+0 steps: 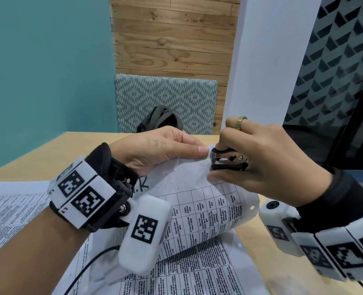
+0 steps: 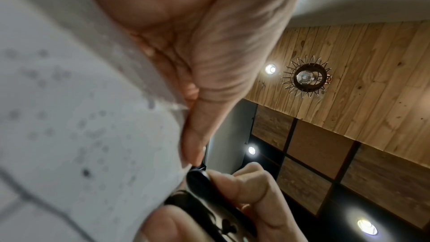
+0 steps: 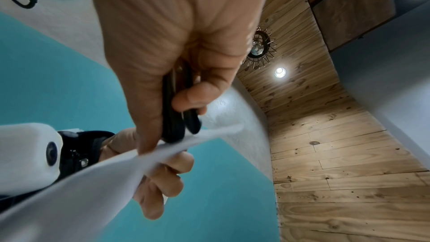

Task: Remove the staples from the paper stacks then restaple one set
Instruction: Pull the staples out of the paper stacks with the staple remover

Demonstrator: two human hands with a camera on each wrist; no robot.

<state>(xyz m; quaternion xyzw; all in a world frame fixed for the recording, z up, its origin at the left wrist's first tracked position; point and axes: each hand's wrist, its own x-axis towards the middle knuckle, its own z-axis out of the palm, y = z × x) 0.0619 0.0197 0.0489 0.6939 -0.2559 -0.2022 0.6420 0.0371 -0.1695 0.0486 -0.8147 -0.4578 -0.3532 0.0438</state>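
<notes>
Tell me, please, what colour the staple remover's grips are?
Black, around shiny metal jaws; the staple remover shows best in the head view.

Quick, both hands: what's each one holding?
Left hand: pinching the paper stack near its corner.
Right hand: squeezing the staple remover on that corner.

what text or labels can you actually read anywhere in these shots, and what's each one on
"L" on the white wrist band of the left hand.
Handwritten letters, perhaps "R", on the held paper stack: partly hidden by the wrist, not sure.
Table print on that stack and on the sheets on the table: too small and blurred to read.
Square black-and-white marker codes on both wrist rigs: patterns, not words.
Staple remover in the right hand: no readable brand.
</notes>
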